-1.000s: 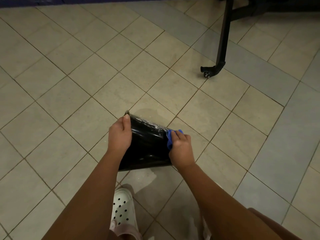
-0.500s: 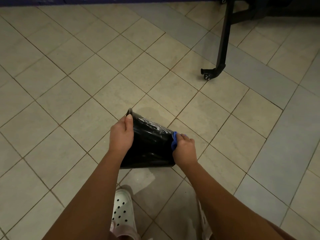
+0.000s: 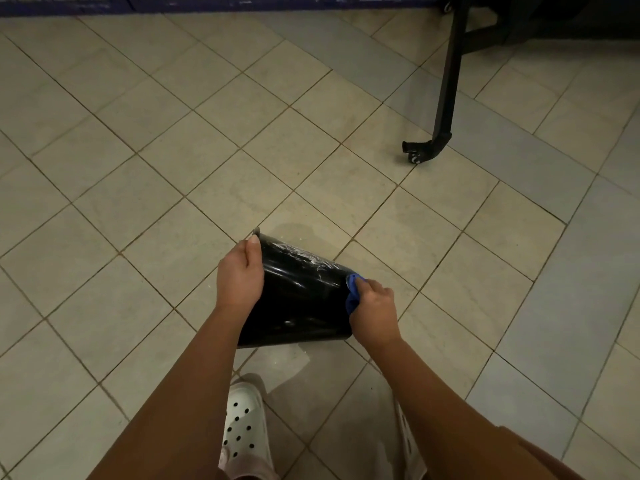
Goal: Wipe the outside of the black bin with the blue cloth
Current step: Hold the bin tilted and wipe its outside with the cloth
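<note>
**Two hands on a tipped bin, cloth at its narrow end**

Head view, the only one I have. What could go wrong first: the black bin [image 3: 298,292] is tilted over, and whether any edge of it reaches the tiled floor [image 3: 145,188] I cannot tell, so my judgement is that it rests mostly on my grip. Its wall is glossy and streaked, probably wet, and a hard push from the cloth side could make it slide or turn under my left palm. A slack wad of cloth could also slip out between my fingers as I rub, and there is a damp-looking patch on the tiles just below my wrists, near my white shoe [image 3: 244,434], where footing may be poor.

My left hand [image 3: 240,271] is spread fairly wide, palm against the bin's wall at its broad end, thumb lying along the rim, fingers curled around the side away from me. My right hand [image 3: 373,311] is closed tight around the blue cloth [image 3: 353,292], which shows only as a small bunch just beyond my knuckles, pressed against the bin's narrow end. The bin thus sits between my two hands, touching both. A black wheeled frame leg [image 3: 446,81] stands well apart, far beyond my right fingers.
</note>
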{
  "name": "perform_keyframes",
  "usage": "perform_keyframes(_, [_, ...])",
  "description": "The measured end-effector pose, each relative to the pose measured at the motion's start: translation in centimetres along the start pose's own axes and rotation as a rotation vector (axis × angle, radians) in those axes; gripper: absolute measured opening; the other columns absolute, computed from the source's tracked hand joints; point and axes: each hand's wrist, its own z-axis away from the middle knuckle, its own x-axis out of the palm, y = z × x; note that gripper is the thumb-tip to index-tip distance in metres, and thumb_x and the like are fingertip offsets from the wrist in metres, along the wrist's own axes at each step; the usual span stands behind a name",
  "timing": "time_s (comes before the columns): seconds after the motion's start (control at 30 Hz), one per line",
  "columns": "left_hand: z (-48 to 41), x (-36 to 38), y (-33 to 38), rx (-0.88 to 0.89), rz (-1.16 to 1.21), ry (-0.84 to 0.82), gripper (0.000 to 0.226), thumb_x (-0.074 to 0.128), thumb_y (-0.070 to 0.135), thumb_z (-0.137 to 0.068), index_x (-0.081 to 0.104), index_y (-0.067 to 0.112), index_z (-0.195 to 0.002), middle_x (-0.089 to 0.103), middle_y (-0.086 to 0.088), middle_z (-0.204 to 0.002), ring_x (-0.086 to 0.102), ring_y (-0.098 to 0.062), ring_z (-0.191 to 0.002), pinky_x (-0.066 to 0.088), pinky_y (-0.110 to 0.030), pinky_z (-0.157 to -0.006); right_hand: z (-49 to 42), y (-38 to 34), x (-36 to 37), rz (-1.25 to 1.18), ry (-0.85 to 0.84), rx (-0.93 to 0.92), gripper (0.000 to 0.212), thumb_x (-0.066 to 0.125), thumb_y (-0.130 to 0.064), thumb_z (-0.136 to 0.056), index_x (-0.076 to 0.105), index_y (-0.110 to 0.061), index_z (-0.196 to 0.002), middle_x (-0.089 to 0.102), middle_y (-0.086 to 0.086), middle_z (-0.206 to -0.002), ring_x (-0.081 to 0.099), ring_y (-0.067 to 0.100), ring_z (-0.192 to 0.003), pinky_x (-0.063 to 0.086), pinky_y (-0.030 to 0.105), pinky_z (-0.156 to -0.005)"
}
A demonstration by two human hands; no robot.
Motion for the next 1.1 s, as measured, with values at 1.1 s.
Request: perform_keyframes(1.1, [0.1, 0.2, 0.0, 0.05, -0.041, -0.021, 0.047, 0.031, 0.038, -0.104, 0.063, 0.005, -0.099, 0.065, -0.01, -0.089, 0.06, -0.019, -0.083, 0.043, -0.021, -0.067, -0.6, -3.4, 1.6, 0.248, 0.019, -0.229, 0.06, 0.064, -0.003, -0.076, 0.042, -0.001, -0.132, 0.049, 0.018, -0.127, 0.04, 0.036, -0.116, 0.039, 0.044, -0.1])
